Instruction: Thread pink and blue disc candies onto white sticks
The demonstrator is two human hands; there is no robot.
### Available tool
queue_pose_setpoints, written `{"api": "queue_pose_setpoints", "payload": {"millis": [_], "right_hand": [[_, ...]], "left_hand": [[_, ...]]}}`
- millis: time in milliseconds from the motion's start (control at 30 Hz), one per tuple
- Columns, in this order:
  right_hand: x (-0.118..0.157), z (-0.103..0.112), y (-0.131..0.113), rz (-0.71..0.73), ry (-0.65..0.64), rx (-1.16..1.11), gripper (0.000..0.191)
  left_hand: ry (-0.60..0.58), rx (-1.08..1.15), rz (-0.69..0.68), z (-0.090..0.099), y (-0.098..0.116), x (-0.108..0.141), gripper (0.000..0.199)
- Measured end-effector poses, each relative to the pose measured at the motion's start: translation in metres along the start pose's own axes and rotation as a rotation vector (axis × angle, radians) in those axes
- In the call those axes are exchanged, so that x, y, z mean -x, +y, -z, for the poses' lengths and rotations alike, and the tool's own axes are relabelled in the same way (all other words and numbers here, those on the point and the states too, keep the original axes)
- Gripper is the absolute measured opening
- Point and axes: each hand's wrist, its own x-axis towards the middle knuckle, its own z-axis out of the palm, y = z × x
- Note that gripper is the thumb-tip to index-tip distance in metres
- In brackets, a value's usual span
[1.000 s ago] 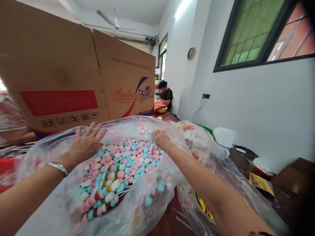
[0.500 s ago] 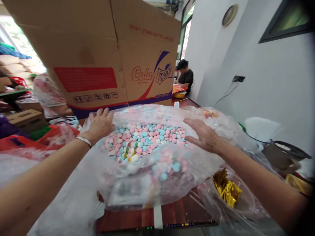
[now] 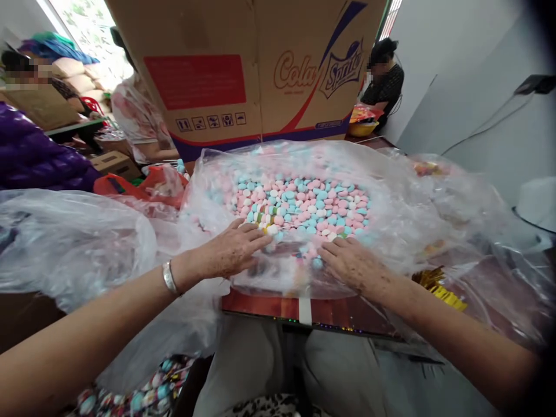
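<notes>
Touching bag (image 3: 356, 155) near table edge (image 3: 260, 310): left hand (image 3: 229, 249), right hand (image 3: 354, 266), gap between.

Cardboard box (image 3: 217, 35) behind, purple sack (image 3: 39, 150) left

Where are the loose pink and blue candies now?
In the head view, the loose candies lie centrally amid clear plastic, in front of the cardboard box.

There are two hands (image 3: 230, 250) (image 3: 354, 267), one bracelet (image 3: 169, 277), one Cola carton (image 3: 217, 40), three co-workers (image 3: 141, 119) and countless candies (image 3: 310, 202).
</notes>
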Motion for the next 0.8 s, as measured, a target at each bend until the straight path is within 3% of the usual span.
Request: {"api": "queue_pose_setpoints", "payload": {"millis": [67, 133, 267, 333, 400, 467, 600, 700, 800], "right_hand": [[-0.002, 0.006, -0.007, -0.002, 0.004, 0.000, 0.017], [-0.006, 0.019, -0.020, -0.018, 0.090, -0.046, 0.018], [-0.025, 0.044, -0.040, -0.018, 0.241, -0.206, 0.055], [-0.037, 0.046, -0.041, -0.057, 0.255, -0.229, 0.074], [-0.045, 0.042, -0.039, -0.090, 0.239, -0.231, 0.081], [-0.045, 0.034, -0.039, -0.061, 0.211, -0.223, 0.070], [-0.023, 0.013, -0.052, 0.085, 0.256, -0.236, 0.015], [-0.001, 0.001, -0.059, 0.130, 0.224, -0.361, 0.019], [0.011, -0.004, -0.055, 0.015, 0.066, -0.636, 0.024]], "left_hand": [[0.021, -0.017, 0.031, -0.007, -0.002, 0.007, 0.035], [0.080, -0.023, 0.063, -0.011, -0.001, 0.011, 0.035], [0.115, 0.004, 0.067, -0.012, 0.007, 0.014, 0.041], [0.083, 0.032, 0.065, -0.012, 0.013, 0.015, 0.046], [0.043, 0.069, 0.059, -0.012, 0.020, 0.019, 0.039], [-0.024, 0.136, 0.028, -0.012, 0.028, 0.026, 0.028], [-0.162, 0.362, -0.020, -0.014, 0.042, 0.047, 0.019], [-0.216, 0.543, 0.104, -0.015, 0.042, 0.057, 0.017], [-0.146, 0.718, 0.394, -0.019, 0.031, 0.055, 0.028]]}}
